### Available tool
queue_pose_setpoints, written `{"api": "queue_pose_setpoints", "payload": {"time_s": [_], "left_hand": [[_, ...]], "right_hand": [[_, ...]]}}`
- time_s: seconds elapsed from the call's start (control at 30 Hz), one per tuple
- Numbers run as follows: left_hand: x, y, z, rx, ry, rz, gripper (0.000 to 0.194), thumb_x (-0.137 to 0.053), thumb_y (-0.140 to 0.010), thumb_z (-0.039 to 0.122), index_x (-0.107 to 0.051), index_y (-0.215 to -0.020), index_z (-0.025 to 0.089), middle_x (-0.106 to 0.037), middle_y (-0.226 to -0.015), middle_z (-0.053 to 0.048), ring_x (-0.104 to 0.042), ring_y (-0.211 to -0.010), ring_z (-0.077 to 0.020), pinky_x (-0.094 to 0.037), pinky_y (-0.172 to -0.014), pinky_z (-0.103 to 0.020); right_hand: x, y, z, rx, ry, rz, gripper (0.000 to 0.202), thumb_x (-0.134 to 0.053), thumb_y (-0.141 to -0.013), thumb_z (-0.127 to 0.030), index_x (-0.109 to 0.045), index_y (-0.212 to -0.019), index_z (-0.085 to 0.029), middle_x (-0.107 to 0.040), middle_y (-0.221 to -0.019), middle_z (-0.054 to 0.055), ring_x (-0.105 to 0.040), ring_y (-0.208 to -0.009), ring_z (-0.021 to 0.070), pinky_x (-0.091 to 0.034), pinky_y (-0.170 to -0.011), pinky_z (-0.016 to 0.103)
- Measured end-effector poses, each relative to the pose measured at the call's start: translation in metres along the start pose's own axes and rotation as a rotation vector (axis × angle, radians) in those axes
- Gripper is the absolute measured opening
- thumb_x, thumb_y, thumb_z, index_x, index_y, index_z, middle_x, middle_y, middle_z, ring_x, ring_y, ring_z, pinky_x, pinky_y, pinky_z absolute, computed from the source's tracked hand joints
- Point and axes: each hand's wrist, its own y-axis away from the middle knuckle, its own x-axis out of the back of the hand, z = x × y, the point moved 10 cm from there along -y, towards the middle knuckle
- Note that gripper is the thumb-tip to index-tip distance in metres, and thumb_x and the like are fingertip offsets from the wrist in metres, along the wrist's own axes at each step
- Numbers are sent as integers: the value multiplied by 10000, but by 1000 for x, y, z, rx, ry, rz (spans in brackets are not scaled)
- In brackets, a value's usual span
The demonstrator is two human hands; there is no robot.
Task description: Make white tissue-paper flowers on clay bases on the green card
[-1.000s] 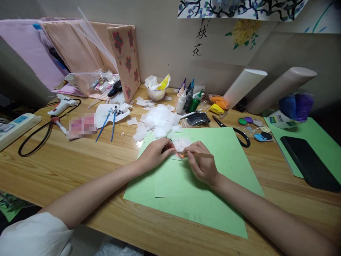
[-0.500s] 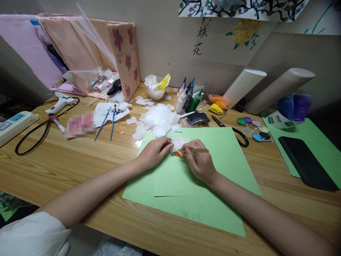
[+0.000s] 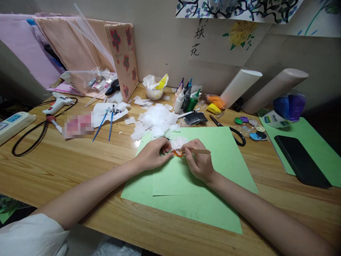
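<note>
In my right hand [image 3: 198,158] is a flat wooden craft stick [image 3: 201,151], pinched between thumb and fingers, with its free end pointing right. The other end reaches a small piece with a white, crumpled-looking top [image 3: 179,143] and an orange lower edge [image 3: 177,153]. My left hand [image 3: 156,152] grips that piece's left side, its thumb by the orange edge and its other fingers curled above. Under both hands lie overlapping green sheets [image 3: 202,209]. Just behind the piece rises a heap of white paper squares [image 3: 160,119].
Behind stand a plastic bowl [image 3: 154,93], several paint bottles [image 3: 192,103] and black-handled scissors [image 3: 238,137]. Leftward lie two blue brushes [image 3: 99,128], a glue gun [image 3: 58,104] with its cable, and a power strip [image 3: 16,126]. A black phone-like slab [image 3: 301,161] lies right.
My left thumb has moved down and away from the fingers, towards the orange edge, showing more of the piece. The right hand keeps the stick in nearly the same place.
</note>
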Motion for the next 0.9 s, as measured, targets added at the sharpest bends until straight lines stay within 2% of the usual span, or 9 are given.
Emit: {"api": "queue_pose_setpoints", "payload": {"time_s": [0.3,0.63,0.9], "left_hand": [[1,-2,1,-18,-41,0,115,-526,-841,262,-557,-815,155,-571,-741,-9,-522,-661,-114,-407,-608,-233],[1,-1,1,-16,-52,-15,137,-515,-854,284,-554,-820,157,-575,-750,-15,-527,-674,-120,-409,-615,-238],[1,-1,1,-27,-56,17,116,-524,-848,256,-556,-811,151,-573,-750,-7,-514,-666,-110,-395,-603,-223]], "right_hand": [[-6,0,4,-14,8,-33,151,-432,-881,-92,-524,-860,-210,-599,-742,36,-514,-727,184,-436,-638,328],[-8,0,8,-27,59,-11,121,-444,-893,-113,-524,-881,-203,-607,-779,39,-525,-750,185,-438,-667,324],[-4,0,8,-42,12,9,148,-439,-883,-92,-532,-855,-203,-609,-754,31,-519,-746,177,-442,-662,316]]}}
